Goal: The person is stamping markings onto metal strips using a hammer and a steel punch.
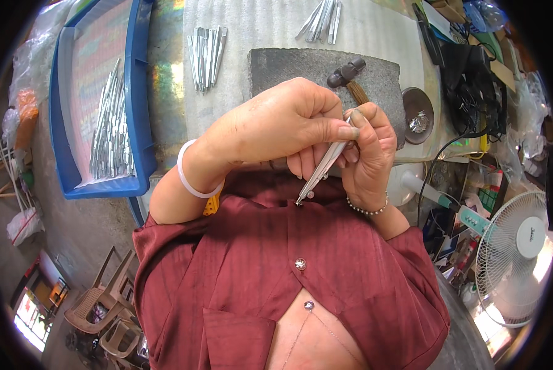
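In front of my chest, both hands hold a slim silver tool like a pair of tweezers [323, 168], two narrow metal legs tapering to a tip that points down toward my shirt. My left hand [288, 120], with a white bangle at the wrist, pinches its upper part between thumb and fingers. Closed around the same end is my right hand [370, 145], which wears a beaded bracelet. Fingers hide the tool's top end. Just beyond my hands, a hammer [348, 75] with a wooden handle lies on a dark stone block [276, 68].
Slim metal pieces [207, 58] lie on the pale mat, with another bunch [322, 21] farther back. A blue tray [142, 123] at left holds many more. Right of the block, a round dish [410, 102] contains small metal parts. A white fan [514, 253] stands at right.
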`<act>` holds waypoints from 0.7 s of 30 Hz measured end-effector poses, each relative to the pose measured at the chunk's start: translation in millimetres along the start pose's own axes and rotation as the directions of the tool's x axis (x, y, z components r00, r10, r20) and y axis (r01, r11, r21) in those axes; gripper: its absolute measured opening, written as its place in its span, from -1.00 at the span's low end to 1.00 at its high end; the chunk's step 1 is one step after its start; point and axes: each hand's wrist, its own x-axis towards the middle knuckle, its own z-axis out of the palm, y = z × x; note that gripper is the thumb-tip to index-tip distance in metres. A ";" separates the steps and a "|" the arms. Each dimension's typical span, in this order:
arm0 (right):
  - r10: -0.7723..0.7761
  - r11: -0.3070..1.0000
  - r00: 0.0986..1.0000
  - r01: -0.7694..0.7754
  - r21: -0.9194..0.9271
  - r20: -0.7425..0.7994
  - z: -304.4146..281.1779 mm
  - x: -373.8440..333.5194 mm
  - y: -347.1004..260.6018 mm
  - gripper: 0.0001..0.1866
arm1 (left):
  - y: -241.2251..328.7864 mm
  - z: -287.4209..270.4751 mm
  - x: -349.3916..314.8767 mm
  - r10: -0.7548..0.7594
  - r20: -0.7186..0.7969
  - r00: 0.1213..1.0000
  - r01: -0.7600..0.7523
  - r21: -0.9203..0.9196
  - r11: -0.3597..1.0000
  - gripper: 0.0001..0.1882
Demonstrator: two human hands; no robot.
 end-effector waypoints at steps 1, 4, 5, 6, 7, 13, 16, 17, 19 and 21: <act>0.001 1.000 1.000 -0.001 -0.001 0.000 0.4 0.2 0.2 -0.85 | -0.9 -0.6 0.3 0.000 0.000 1.000 0.000 -0.001 1.000 -0.71; 0.011 1.000 1.000 -0.011 0.016 0.003 1.4 0.2 1.1 -0.84 | -4.4 -2.4 1.3 -0.010 0.009 1.000 0.010 -0.011 1.000 -0.70; 0.016 1.000 1.000 -0.016 0.018 0.001 1.5 0.1 1.3 -0.84 | -4.9 -2.9 1.0 -0.011 0.009 1.000 0.011 -0.013 1.000 -0.70; 0.021 1.000 1.000 -0.021 0.019 -0.001 1.7 0.0 1.6 -0.84 | -5.3 -3.4 0.7 -0.012 0.009 1.000 0.012 -0.016 1.000 -0.70; 0.021 1.000 1.000 -0.021 0.019 -0.001 1.3 0.2 2.1 -0.84 | -5.3 -3.7 1.0 -0.012 0.009 1.000 0.012 -0.016 1.000 -0.70; 0.017 1.000 1.000 -0.017 0.022 0.000 0.4 2.1 4.4 -0.84 | -0.7 -4.3 1.4 -0.023 0.011 1.000 0.024 -0.006 1.000 -0.70; 0.006 1.000 1.000 -0.006 0.030 -0.006 -1.0 3.1 4.1 -0.85 | 2.8 -3.9 2.7 -0.025 0.010 1.000 0.025 -0.008 1.000 -0.71; -0.004 1.000 1.000 0.004 0.021 0.007 -1.9 3.3 4.0 -0.86 | 4.8 -3.4 2.7 -0.006 0.006 1.000 0.006 -0.004 1.000 -0.73; -0.036 0.999 0.999 0.036 0.010 0.017 -1.7 5.4 0.0 -0.86 | 8.8 -2.8 3.4 0.025 0.016 1.000 -0.025 0.014 1.000 -0.74; 0.004 0.993 0.999 0.000 -0.118 0.039 0.5 9.2 -6.7 -0.86 | 6.5 -4.2 1.1 0.059 -0.047 0.997 -0.054 0.106 0.993 -0.78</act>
